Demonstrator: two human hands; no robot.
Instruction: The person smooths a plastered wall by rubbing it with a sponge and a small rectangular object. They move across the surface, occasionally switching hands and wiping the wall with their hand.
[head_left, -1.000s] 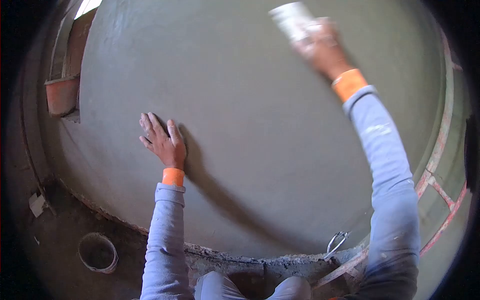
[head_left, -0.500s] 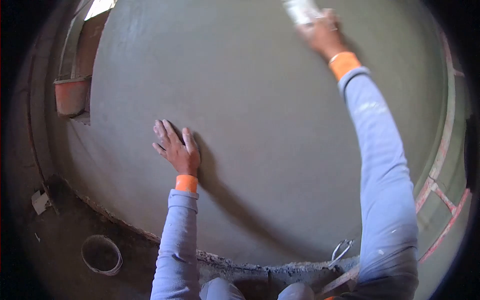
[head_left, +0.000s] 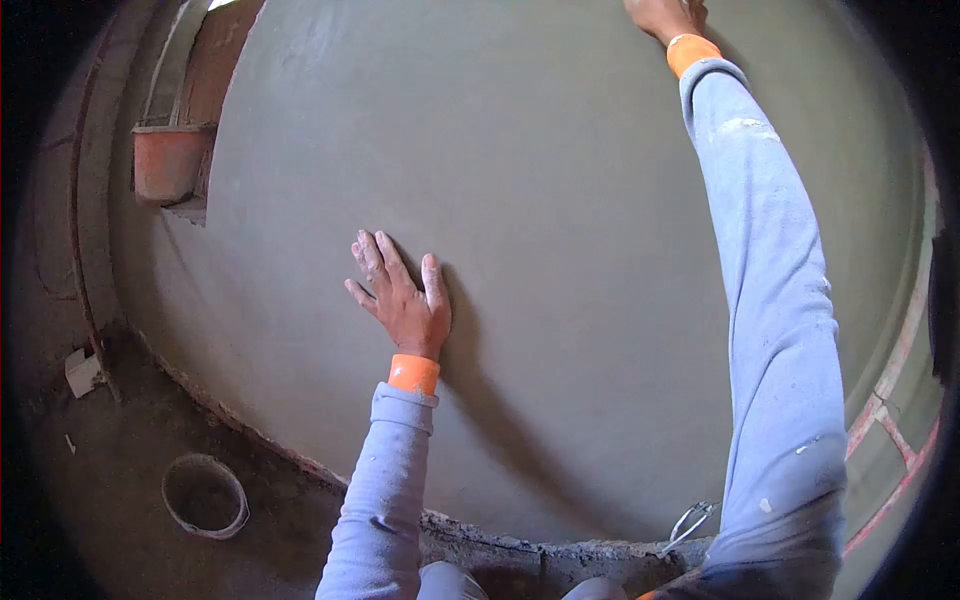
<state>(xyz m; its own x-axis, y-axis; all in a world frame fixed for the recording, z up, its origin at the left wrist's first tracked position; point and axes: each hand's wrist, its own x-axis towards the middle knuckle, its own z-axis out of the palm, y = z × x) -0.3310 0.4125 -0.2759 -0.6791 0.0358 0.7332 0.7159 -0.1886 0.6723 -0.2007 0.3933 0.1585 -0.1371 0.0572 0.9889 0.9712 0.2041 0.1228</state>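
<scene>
A broad grey plastered wall [head_left: 570, 270] fills the middle of the view. My left hand [head_left: 402, 305] lies against it with fingers spread and nothing in it; whitish residue marks the fingertips. Near the top edge, right of centre, is my right hand [head_left: 668, 18], its fingers curled and partly cut off by the frame. Whatever it holds is out of view. Both wrists show orange cuffs beneath light blue-grey sleeves, and the right sleeve has white smears.
An orange bucket [head_left: 168, 165] sits in the wall opening at the upper left. Below, a round bucket [head_left: 205, 497] stands on the dark floor. A wire loop [head_left: 690, 522] sticks out at the wall's lower edge. Reddish bars [head_left: 905, 445] are at the right.
My right hand has moved up toward the top edge, and the white item in it has left the view. My left hand appears farther right, still spread on the wall. The view has shifted slightly.
</scene>
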